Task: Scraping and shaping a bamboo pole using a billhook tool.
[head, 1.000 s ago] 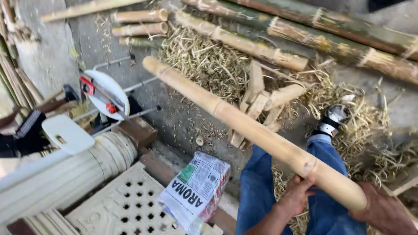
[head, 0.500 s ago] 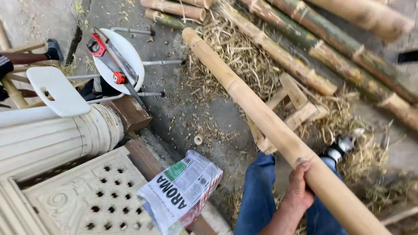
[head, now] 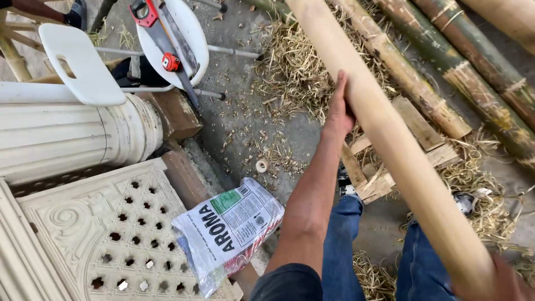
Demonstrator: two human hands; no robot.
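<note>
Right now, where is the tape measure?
In the head view it is at upper left: the tape measure lies on the round white stool, touching the red-handled saw, left of the pole that the left hand grips.

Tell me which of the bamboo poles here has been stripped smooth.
The pale smooth bamboo pole held in the left hand and right hand; the green-brown rough bamboo poles lie on the ground.

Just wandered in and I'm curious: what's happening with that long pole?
A person in jeans holds a long peeled bamboo pole slanting across their lap. The left hand grips it partway up; the right hand holds the near end at the picture's corner. Rough bamboo stalks, shavings and wood blocks lie on the ground, with a saw on a white stool.
</note>
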